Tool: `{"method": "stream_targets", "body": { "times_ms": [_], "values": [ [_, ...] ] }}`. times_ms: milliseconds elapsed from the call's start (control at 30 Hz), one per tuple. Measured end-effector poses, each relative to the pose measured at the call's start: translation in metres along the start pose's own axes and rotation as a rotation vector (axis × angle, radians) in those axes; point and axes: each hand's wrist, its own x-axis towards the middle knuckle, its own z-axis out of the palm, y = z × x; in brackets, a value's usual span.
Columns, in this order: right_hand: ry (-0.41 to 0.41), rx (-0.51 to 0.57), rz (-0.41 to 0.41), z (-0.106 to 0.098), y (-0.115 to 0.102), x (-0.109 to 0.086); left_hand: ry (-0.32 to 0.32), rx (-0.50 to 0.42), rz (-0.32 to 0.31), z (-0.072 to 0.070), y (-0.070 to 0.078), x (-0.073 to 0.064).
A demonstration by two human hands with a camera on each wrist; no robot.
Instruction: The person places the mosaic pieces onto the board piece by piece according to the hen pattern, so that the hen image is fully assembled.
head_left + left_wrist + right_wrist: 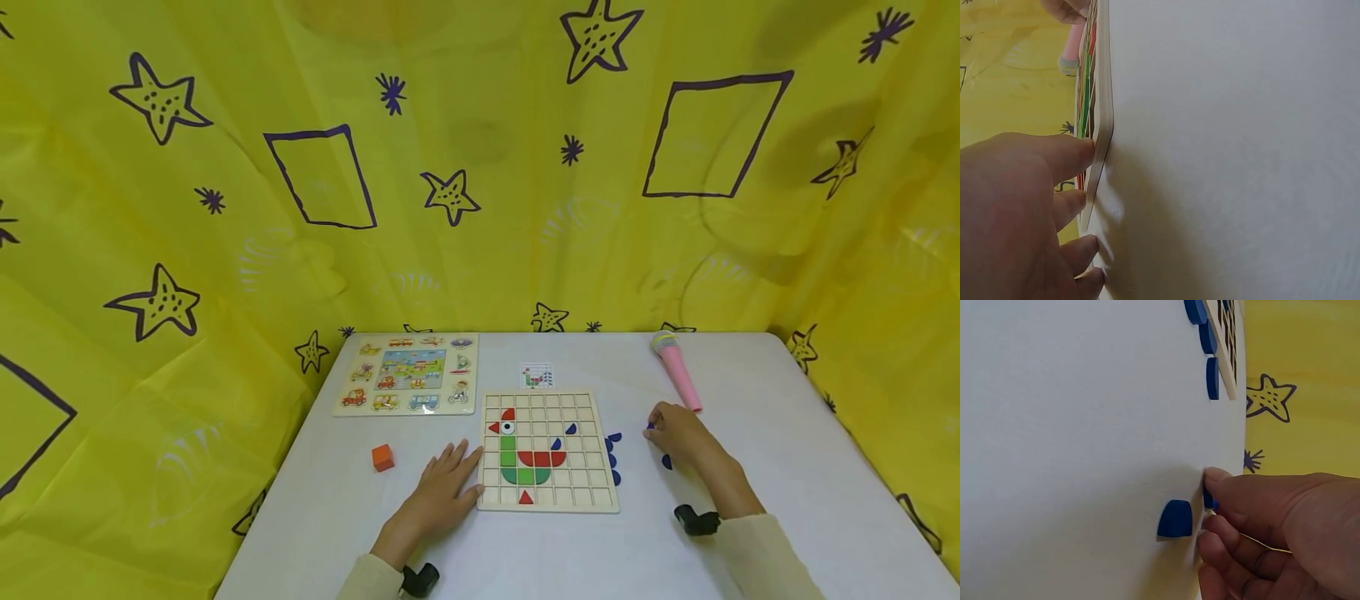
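The wooden grid board [581, 497] lies on the table, with red, green and blue pieces forming a bird with a round eye tile [507, 427]. My left hand [442, 492] rests flat beside it, its thumb and fingertips touching the board's left edge. To the board's right, my right hand [684, 435] pinches a blue curved piece [1209, 499] between thumb and fingers, low over the tabletop. Another blue curved piece [1176, 519] lies just under that hand. Several blue pieces [611, 460] sit along the board's right edge.
A small picture card [537, 376] lies behind the board. At back left is a vehicle puzzle board [352, 367], with an orange cube [382, 457] in front of it. A pink toy microphone [678, 375] lies at back right. Yellow patterned cloth [480, 275] hangs behind the table.
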Motion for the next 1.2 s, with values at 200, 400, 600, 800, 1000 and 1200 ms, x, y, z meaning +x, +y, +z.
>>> {"method": "stream_targets", "body": {
  "times_ms": [200,400,600,800,1000,1200],
  "values": [
    [0.021,0.027,0.005,0.005,-0.002,-0.003,-0.007,0.004,-0.002,0.001,0.000,0.000],
    [0.068,0.036,-0.037,0.011,-0.024,-0.006,-0.006,0.004,-0.002,0.002,-0.001,0.001],
    [0.083,0.048,-0.050,0.032,-0.060,-0.010,-0.007,0.004,-0.009,0.002,-0.001,0.002],
    [0.080,0.036,-0.051,0.057,-0.090,-0.010,-0.006,0.007,0.014,0.004,-0.005,0.003],
    [0.101,0.024,-0.092,0.071,-0.097,-0.006,-0.005,0.008,0.029,0.004,-0.006,0.004],
    [0.084,0.017,-0.107,0.072,-0.099,-0.004,-0.002,0.005,0.020,0.007,-0.009,0.005]
  ]
}}
